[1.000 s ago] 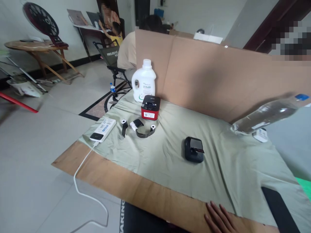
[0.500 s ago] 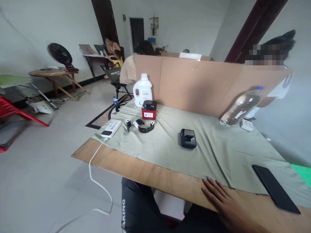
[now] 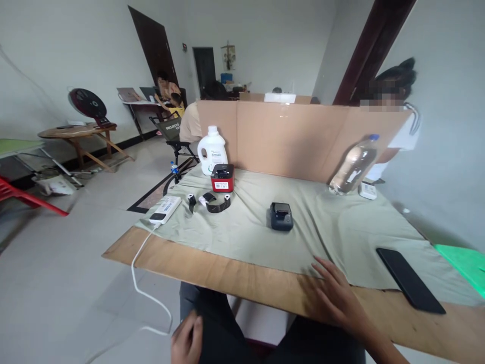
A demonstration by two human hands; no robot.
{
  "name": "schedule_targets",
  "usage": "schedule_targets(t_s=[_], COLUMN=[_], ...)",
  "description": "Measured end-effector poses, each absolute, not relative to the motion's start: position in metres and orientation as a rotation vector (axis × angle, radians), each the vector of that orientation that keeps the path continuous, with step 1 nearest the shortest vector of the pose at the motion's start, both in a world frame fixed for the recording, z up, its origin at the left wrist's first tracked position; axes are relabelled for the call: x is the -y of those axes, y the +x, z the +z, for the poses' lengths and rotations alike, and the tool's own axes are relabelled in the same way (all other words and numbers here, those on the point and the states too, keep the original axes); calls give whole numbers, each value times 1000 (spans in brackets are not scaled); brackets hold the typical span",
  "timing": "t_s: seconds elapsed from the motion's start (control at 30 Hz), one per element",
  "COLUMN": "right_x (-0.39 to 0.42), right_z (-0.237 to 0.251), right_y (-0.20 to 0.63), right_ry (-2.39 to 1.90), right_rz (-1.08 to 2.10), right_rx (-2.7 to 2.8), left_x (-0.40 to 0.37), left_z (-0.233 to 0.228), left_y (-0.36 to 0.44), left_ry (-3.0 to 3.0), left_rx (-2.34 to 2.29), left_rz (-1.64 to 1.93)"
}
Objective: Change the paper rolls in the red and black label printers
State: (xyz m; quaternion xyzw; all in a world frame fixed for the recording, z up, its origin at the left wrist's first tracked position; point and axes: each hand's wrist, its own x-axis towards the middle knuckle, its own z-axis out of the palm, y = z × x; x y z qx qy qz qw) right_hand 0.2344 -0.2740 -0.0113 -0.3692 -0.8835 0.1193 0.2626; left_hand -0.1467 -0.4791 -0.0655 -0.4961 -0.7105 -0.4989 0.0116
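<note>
My right hand (image 3: 337, 298) lies flat with fingers spread on the wooden table edge (image 3: 242, 275), touching the hem of the green cloth (image 3: 333, 227). Nothing is in it. My left hand (image 3: 187, 344) hangs below the table over my dark-trousered lap, fingers loosely curled and holding nothing. A small black printer (image 3: 281, 216) sits mid-cloth, well beyond my right hand. A black phone (image 3: 409, 278) rests flat to the right of that hand.
At the far left of the cloth are a red-and-black printer (image 3: 222, 177), a white jug (image 3: 212, 150), black label rolls (image 3: 214, 201) and a white power bank (image 3: 165, 210) with a cable. A clear bottle (image 3: 354, 164) leans on the cardboard screen (image 3: 288, 136). Other people sit behind.
The view has lifted and pulled back, so more of the room shows. My right hand slid forward onto the cloth's hem. My left hand has come into view below the table.
</note>
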Motion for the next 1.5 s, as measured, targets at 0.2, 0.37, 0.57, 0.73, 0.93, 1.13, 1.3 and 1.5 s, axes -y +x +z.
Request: schedule_targets(t_s=[0.2, 0.37, 0.57, 0.73, 0.93, 1.13, 1.3, 1.5], right_x=[158, 92, 93, 95, 96, 101, 101, 99], right_z=[-20, -33, -53, -48, -43, -33, -31, -28], right_y=[147, 95, 95, 94, 92, 91, 91, 91], right_ry=[-1192, -1106, -1056, -1077, -1132, -1173, -1179, -1212], right_rz=[842, 1033, 973, 959, 924, 868, 869, 816], right_rx=[1717, 1466, 1450, 1451, 1464, 1512, 1511, 1480], left_x=[298, 158, 136, 144, 133, 130, 133, 130], left_z=[20, 18, -24, -26, -22, -23, -23, -25], left_y=[-89, -67, -76, -77, -82, -92, -89, -92], left_ry=[-2298, -2390, -2342, -2326, -2366, -2463, -2450, -2446], left_rx=[2075, 2279, 2275, 2240, 2239, 2158, 2169, 2224], left_rz=[-1591, -1294, -1222, -1091, -911, -847, -914, -998])
